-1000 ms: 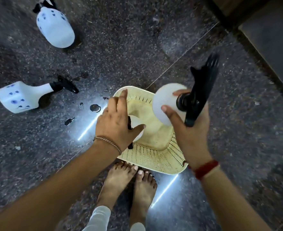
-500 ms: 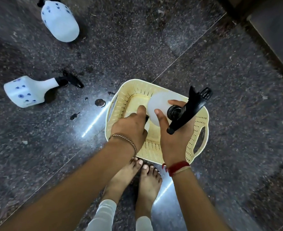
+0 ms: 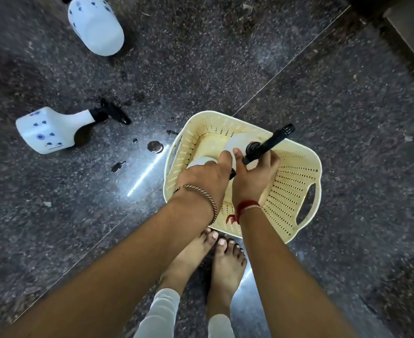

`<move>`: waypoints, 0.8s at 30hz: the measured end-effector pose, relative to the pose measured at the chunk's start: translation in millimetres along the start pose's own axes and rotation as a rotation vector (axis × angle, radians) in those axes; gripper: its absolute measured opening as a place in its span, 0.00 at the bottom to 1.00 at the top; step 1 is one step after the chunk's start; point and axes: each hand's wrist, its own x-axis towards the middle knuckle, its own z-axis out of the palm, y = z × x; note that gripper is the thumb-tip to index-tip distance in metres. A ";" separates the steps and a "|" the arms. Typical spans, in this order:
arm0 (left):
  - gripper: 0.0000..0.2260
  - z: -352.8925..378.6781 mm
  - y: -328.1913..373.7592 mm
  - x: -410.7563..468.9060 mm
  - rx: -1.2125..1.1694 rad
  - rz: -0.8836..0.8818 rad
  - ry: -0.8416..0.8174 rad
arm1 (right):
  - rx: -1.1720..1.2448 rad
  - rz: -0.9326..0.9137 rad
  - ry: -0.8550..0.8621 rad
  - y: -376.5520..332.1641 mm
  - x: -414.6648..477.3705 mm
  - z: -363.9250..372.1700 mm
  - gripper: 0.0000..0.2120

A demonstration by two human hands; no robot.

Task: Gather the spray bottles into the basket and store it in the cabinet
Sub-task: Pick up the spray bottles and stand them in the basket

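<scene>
We grip white, black-triggered spray bottles, our left hand [image 3: 204, 176] on one bottle [image 3: 199, 162], our right hand [image 3: 256, 176] on another [image 3: 240, 143], inside the cream basket [image 3: 296, 191], bare floor [image 3: 347, 118] around.

nothing here can be read: the spray bottle lying on the floor [image 3: 49, 130] carries only small blue marks, too blurred to tell, and the basket [image 3: 296, 191] is plain.

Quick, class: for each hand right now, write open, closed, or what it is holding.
Left hand: closed on a white spray bottle inside the basket.
Right hand: closed on the neck of a black-nozzled spray bottle.
</scene>
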 end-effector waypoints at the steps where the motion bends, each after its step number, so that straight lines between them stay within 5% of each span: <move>1: 0.19 0.0 -1.6 0.1 -0.005 -0.006 0.006 | -0.003 -0.002 0.004 0.3 0.4 1.3 0.14; 19: 0.11 7.7 -18.6 -9.7 -0.035 -0.033 -0.039 | 0.089 0.028 0.118 -6.8 -1.5 8.0 0.20; 24: 0.12 7.4 -17.6 -6.2 -0.033 -0.043 -0.043 | 0.056 0.086 0.037 5.6 -7.8 13.4 0.19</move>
